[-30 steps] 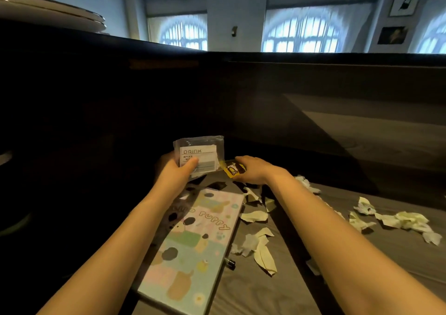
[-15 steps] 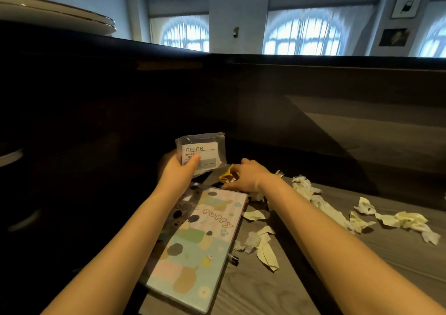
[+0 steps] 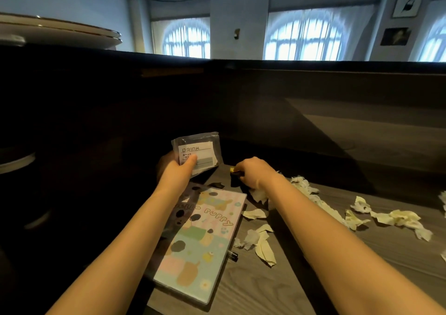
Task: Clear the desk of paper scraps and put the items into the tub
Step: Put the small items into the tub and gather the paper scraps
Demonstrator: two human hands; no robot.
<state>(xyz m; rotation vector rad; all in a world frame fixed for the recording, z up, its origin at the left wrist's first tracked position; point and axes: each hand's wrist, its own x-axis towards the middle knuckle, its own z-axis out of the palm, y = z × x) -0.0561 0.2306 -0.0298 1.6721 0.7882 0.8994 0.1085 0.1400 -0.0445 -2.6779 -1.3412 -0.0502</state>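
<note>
While the left hand (image 3: 175, 173) grips a glossy packet (image 3: 201, 146), right hand (image 3: 254, 172) pinches yellow wrapper (image 3: 233, 169).

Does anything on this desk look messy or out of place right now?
Yes. Torn, crumpled paper scraps lie strewn across the desk, right of the puppy notebook, which sits askew near the left edge. Nothing looks spilled.

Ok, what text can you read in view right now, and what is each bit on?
"DRINK": white label on the clear packet held by the left hand.
Small print under it: too small to read.
"PUPPY": cover of the pastel notebook; the word before it is shadowed, unreadable.
Markings on the small yellow item pinched by the right hand: too blurred.
</note>
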